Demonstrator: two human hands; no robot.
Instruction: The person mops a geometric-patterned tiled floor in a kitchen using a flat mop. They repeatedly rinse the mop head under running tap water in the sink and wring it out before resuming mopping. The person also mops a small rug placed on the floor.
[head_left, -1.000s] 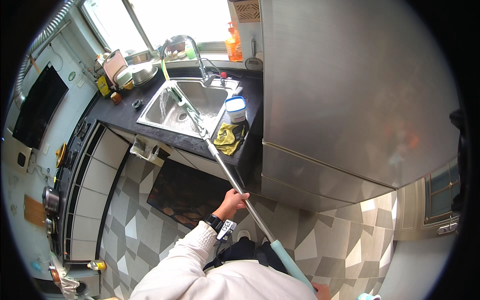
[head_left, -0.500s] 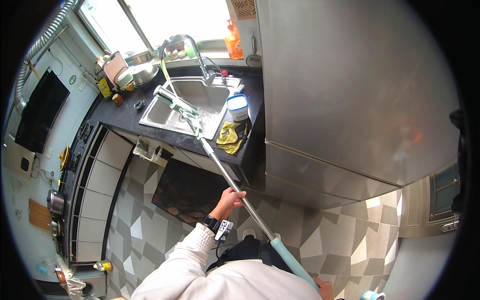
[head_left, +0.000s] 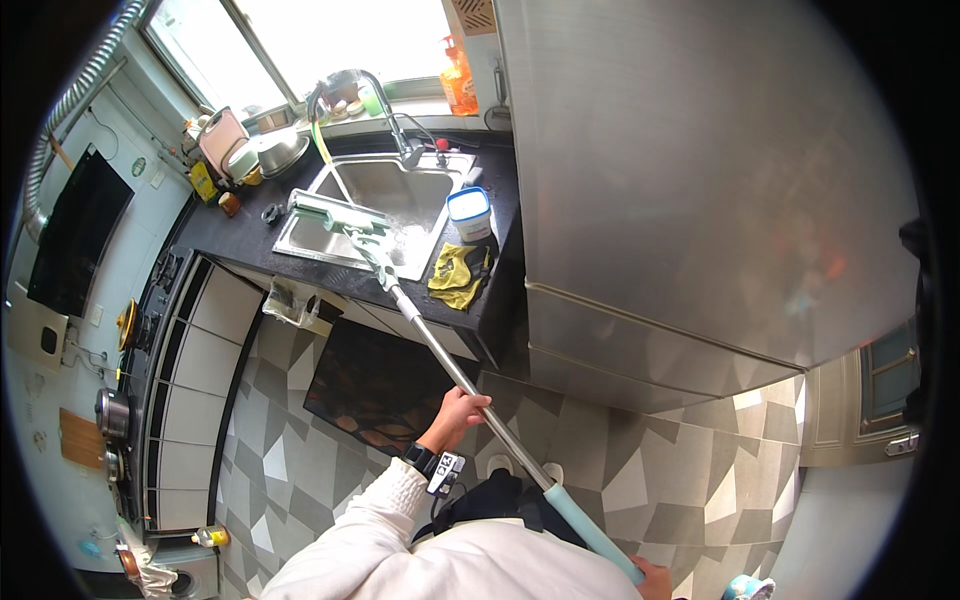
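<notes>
A mop [head_left: 450, 362] with a steel pole and a pale green grip slants from my body up to the sink [head_left: 440, 215]. Its long, pale green head [head_left: 340, 212] lies over the basin, under a stream falling from the curved faucet [head_left: 385, 105]. My left hand [head_left: 462, 412] is wrapped round the middle of the pole. Low at the right, my right hand [head_left: 652, 578] is closed on the end of the green grip, partly cut off by the picture's edge. Splashing water shows in the basin beside the head.
On the dark counter right of the sink stand a white tub with a blue rim [head_left: 470, 212] and a yellow-black cloth [head_left: 460, 276]. Pots and a pink board [head_left: 228, 140] sit at the left. A tall steel refrigerator [head_left: 690, 200] borders the right; a dark mat [head_left: 385, 385] lies below.
The mop head has shifted left across the sink and turned flatter, showing more of its length. Both hands keep their hold on the pole. The view has moved slightly.
</notes>
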